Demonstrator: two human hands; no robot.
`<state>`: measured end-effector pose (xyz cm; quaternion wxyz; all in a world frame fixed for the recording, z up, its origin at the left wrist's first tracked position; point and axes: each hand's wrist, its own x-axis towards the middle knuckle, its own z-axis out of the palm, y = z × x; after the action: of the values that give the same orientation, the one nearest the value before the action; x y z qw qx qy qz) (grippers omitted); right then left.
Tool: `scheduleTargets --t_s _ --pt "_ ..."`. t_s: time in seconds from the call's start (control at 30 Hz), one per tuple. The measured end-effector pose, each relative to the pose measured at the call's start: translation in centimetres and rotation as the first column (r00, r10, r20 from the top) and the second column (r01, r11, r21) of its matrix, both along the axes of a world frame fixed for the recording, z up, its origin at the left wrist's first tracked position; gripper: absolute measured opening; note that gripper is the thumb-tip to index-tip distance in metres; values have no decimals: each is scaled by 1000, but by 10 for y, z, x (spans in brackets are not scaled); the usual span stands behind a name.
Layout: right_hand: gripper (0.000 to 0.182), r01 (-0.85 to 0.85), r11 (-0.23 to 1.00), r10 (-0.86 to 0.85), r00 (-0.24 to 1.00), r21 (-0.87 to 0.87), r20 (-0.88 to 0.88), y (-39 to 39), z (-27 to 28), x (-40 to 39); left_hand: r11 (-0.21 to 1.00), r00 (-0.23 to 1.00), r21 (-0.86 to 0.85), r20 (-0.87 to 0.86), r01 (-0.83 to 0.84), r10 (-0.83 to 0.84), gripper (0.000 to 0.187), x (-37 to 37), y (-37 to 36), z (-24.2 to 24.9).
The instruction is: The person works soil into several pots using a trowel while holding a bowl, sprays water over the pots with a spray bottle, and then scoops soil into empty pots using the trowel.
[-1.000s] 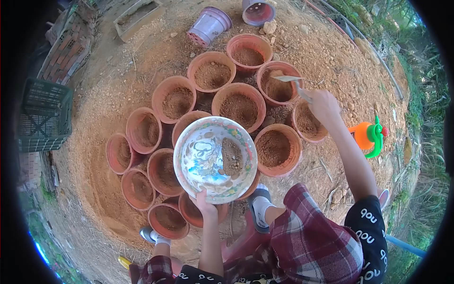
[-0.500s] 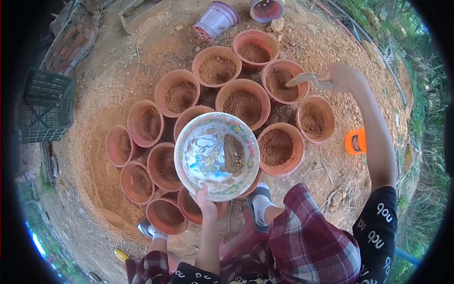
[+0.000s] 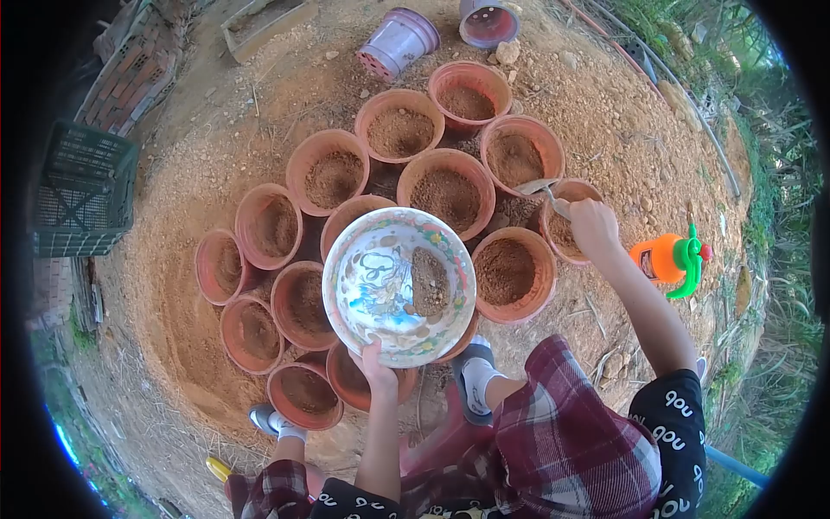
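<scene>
My left hand (image 3: 375, 370) grips the near rim of a white patterned basin (image 3: 372, 298), held over the terracotta-coloured pots. Some brown soil (image 3: 430, 284) lies in the right part of the basin. In my right hand (image 3: 590, 227), fingers closed round its handle, is a small trowel (image 3: 538, 185). The blade hovers near the edge of one soil-filled pot (image 3: 516, 156), and the hand is above a neighbouring pot (image 3: 566, 233), partly covering it. Another pot with soil (image 3: 508, 275) stands just right of the basin. The basin hides parts of several pots beneath it.
Two purple pots (image 3: 399, 41) lie at the far side. An orange spray bottle (image 3: 664, 258) with a green top stands to the right. A dark green crate (image 3: 85, 189) sits at far left. My feet (image 3: 475, 377) are close to the nearest pots.
My right hand has moved the trowel from inside the upper right pot toward me, down and left. The spray bottle's green top has come into sight. The basin stays nearly still.
</scene>
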<state>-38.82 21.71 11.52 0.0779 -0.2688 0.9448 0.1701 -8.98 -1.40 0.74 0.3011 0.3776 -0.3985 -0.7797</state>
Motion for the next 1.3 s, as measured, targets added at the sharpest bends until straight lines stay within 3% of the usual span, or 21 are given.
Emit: scheduleTargets --t_s 0.13,0.37,0.47,0.53,0.57,0.63,0.77,0.87,0.93,0.97,1.03,1.07,1.17,1.23,1.3 --pt "32 158 982 -162 986 -104 -31 -9 10 17 999 999 -27 36 23 -22 68 -3 0 11" --pt "27 155 971 -171 983 -182 -74 -28 10 -28 998 999 -43 25 42 -41 74 -10 1 27" --pt "18 96 982 -97 995 -164 2 -35 -1 -68 995 998 -81 34 56 -53 69 -4 -1 15" --pt "21 35 992 -9 978 -119 208 -24 -4 -93 996 997 -63 54 62 -58 71 -3 0 16" --pt "21 39 991 -13 980 -126 200 -21 0 -107 997 996 -44 67 61 -58 74 -4 -1 16" --pt "19 -19 995 -22 924 103 381 -25 19 -123 997 998 -54 37 61 -59 71 -6 -2 17" --pt "26 -39 970 -30 960 239 278 -55 73 -102 991 995 -111 -68 70 -78 68 -10 -7 21" --pt "31 -3 959 -102 928 282 357 -71 89 -95 995 997 -78 44 62 -59 68 0 -7 13" --pt "29 193 966 -216 968 172 129 -82 88 -95 997 992 -53 112 57 -51 69 -2 -8 10" --pt "29 197 965 -220 967 172 127 -79 68 -101 995 996 -68 65 70 -65 69 -2 -10 7" --pt "17 132 990 -126 986 -44 110 -71 11 -115 993 997 -90 21 82 -80 68 -5 -11 9" --pt "17 135 989 -129 985 -53 115 -67 9 -113 991 996 -97 17 90 -88 69 -6 -11 12" --pt "16 21 1000 -19 991 -12 129 -74 13 -103 982 990 -131 32 138 -135 73 -8 -14 26" --pt "15 -5 974 -67 949 228 307 -88 53 -103 973 985 -154 39 173 -169 77 -10 -15 27" --pt "18 -1 951 -91 955 308 283 -97 72 -102 984 985 -74 79 160 -155 78 -6 -17 21"
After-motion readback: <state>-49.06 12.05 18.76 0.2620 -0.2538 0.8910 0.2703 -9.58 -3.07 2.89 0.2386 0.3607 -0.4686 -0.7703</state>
